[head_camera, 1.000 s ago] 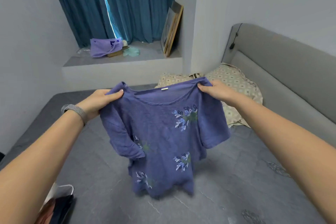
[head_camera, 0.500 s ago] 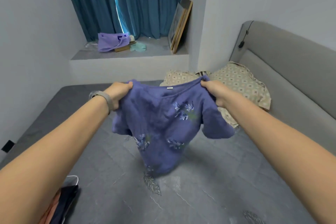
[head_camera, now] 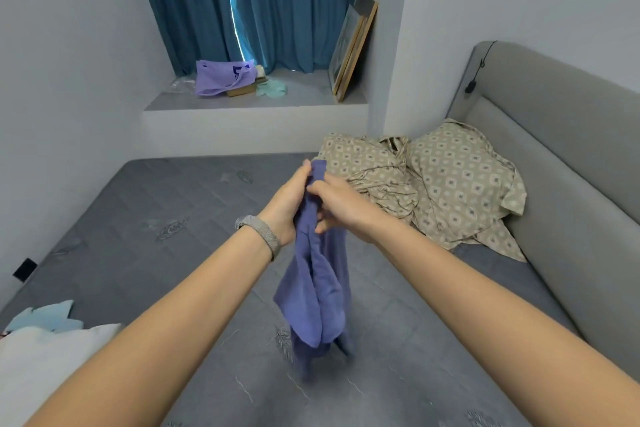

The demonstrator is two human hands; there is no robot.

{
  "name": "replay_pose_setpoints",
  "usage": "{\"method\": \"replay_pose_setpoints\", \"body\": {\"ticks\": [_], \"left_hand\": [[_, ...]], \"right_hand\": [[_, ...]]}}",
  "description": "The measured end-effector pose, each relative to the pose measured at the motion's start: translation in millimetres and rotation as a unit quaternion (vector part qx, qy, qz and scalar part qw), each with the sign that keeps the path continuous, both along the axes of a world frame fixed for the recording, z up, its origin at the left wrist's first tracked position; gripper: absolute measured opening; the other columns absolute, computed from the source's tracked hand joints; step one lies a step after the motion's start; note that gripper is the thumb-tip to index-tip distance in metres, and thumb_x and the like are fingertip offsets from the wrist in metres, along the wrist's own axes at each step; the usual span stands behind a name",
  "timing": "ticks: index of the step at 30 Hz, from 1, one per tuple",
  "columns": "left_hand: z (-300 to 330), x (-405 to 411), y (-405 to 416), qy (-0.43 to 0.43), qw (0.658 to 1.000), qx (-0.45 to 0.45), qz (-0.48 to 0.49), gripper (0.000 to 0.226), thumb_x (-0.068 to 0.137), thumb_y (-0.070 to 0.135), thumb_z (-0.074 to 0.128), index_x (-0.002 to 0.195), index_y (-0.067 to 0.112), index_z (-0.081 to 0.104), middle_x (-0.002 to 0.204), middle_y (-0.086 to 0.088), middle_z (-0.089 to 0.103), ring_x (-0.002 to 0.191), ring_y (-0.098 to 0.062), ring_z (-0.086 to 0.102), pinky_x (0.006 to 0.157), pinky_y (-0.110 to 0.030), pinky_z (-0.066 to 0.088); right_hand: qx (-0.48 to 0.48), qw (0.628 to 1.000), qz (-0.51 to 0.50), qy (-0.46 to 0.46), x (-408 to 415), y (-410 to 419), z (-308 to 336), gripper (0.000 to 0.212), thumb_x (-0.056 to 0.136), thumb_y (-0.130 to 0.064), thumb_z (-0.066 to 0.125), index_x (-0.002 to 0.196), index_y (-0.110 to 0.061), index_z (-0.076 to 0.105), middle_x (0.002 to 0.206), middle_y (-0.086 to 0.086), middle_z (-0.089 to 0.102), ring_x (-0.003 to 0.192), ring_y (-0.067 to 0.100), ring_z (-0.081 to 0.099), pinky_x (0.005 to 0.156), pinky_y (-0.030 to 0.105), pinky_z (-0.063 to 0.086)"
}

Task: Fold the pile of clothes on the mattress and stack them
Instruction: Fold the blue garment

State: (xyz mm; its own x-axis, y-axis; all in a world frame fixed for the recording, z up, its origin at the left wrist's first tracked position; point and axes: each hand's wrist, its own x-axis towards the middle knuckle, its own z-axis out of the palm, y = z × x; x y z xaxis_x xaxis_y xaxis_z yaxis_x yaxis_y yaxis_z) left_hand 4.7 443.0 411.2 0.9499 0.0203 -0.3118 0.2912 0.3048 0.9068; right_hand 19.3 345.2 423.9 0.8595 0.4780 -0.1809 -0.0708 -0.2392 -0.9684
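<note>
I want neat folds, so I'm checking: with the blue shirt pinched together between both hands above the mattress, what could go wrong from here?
1. The blue shirt hangs bunched and twisted from the left hand and right hand, so the halves may not line up and creases could set in.
2. Its hem trails near the mattress; lowering it now might crumple the bottom.
3. The patterned cloth lies close by and could crowd the folding space.

Hands (head_camera: 311, 201) together, shirt (head_camera: 317, 288) now halved.

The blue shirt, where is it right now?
In the head view's centre, the blue shirt hangs over the mattress, held between the left hand and right hand.
</note>
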Motion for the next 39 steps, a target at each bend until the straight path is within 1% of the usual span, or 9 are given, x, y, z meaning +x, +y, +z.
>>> {"method": "replay_pose_setpoints", "body": {"ticks": [4, 9, 14, 17, 22, 25, 31, 35, 39], "left_hand": [[3, -3, 9, -0.041, 0.996, 0.081, -0.015, 0.046, 0.087, 0.062, 0.052, 0.075, 0.021, 0.07, 0.077, -0.009, 0.063, 0.068, -0.015, 0.061, 0.056, -0.024, 0.048], [19, 2, 33, -0.118, 0.987, 0.103, 0.046, 0.038, 0.096, 0.042, 0.049, 0.103, 0.009, 0.068, 0.095, -0.007, 0.074, 0.089, -0.016, 0.069, 0.079, -0.024, 0.055], [52, 2, 42, -0.143, 0.969, 0.189, -0.063, 0.038, 0.099, 0.041, 0.039, 0.099, 0.014, 0.065, 0.087, 0.0, 0.073, 0.083, -0.01, 0.069, 0.073, -0.02, 0.055], [64, 3, 42, -0.147, 0.953, 0.253, -0.081, 0.034, 0.099, 0.037, 0.041, 0.087, 0.015, 0.064, 0.07, 0.008, 0.071, 0.067, -0.002, 0.066, 0.062, -0.02, 0.054], [48, 6, 72, -0.123, 0.791, 0.554, -0.228, 0.034, 0.061, 0.032, 0.088, 0.083, 0.015, 0.069, 0.072, 0.012, 0.067, 0.064, -0.002, 0.056, 0.064, -0.024, 0.051], [9, 6, 83, -0.017, 0.716, 0.623, -0.315, 0.03, 0.071, 0.035, 0.083, 0.072, 0.012, 0.063, 0.069, -0.003, 0.063, 0.063, -0.018, 0.054, 0.06, -0.029, 0.047], [-51, 15, 101, 0.105, 0.955, 0.273, -0.045, 0.02, 0.096, 0.016, 0.047, 0.092, 0.029, 0.061, 0.085, 0.003, 0.059, 0.08, -0.017, 0.052, 0.069, -0.034, 0.05], [-58, 39, 107, 0.073, 0.969, 0.23, 0.043, 0.025, 0.095, 0.007, 0.042, 0.094, 0.025, 0.059, 0.085, 0.001, 0.054, 0.08, -0.016, 0.048, 0.052, -0.026, 0.052], [-55, 71, 118, -0.017, 0.954, 0.285, 0.085, 0.03, 0.092, -0.005, 0.038, 0.102, 0.015, 0.057, 0.102, -0.006, 0.059, 0.098, -0.019, 0.054, 0.066, -0.03, 0.056]], "right_hand": [[-0.035, 0.991, 0.125, -0.022, -9, -4, 14, 0.047, 0.087, 0.001, 0.045, 0.131, -0.015, 0.041, 0.096, 0.009, 0.053, 0.078, 0.012, 0.057, 0.081, 0.038, 0.058], [0.104, 0.99, -0.05, -0.082, 26, -51, 23, 0.035, 0.086, -0.002, 0.063, 0.118, -0.017, 0.064, 0.095, 0.007, 0.066, 0.076, 0.019, 0.06, 0.059, 0.022, 0.054], [-0.014, 0.991, 0.088, -0.104, 48, -57, -13, 0.092, 0.065, -0.03, 0.087, 0.144, -0.032, 0.039, 0.144, -0.001, 0.045, 0.132, 0.01, 0.043, 0.111, 0.035, 0.037], [0.062, 0.99, 0.121, -0.042, 44, -46, -16, 0.047, 0.076, -0.027, 0.078, 0.119, -0.02, 0.062, 0.121, -0.003, 0.066, 0.118, 0.012, 0.057, 0.109, 0.038, 0.04], [0.148, 0.982, 0.117, -0.02, 44, -43, -4, 0.024, 0.098, -0.005, 0.044, 0.111, -0.016, 0.061, 0.097, -0.009, 0.071, 0.094, 0.004, 0.065, 0.085, 0.021, 0.052], [0.152, 0.983, 0.105, 0.0, 51, -45, -4, 0.023, 0.099, -0.007, 0.043, 0.113, -0.019, 0.059, 0.101, -0.006, 0.068, 0.091, 0.003, 0.065, 0.079, 0.018, 0.052], [0.052, 0.993, 0.104, 0.027, 71, -49, -29, 0.022, 0.091, 0.002, 0.056, 0.084, -0.017, 0.064, 0.082, -0.003, 0.068, 0.081, 0.008, 0.063, 0.079, 0.025, 0.049], [-0.109, 0.991, 0.036, -0.075, 96, -48, -49, 0.044, 0.082, 0.01, 0.061, 0.063, -0.019, 0.033, 0.059, -0.002, 0.031, 0.053, 0.007, 0.027, 0.049, 0.023, 0.02], [-0.132, 0.989, -0.007, -0.059, 124, -32, -50, 0.044, 0.084, 0.004, 0.06, 0.121, -0.016, 0.047, 0.089, 0.011, 0.057, 0.066, 0.016, 0.045, 0.047, 0.018, 0.034]]}}
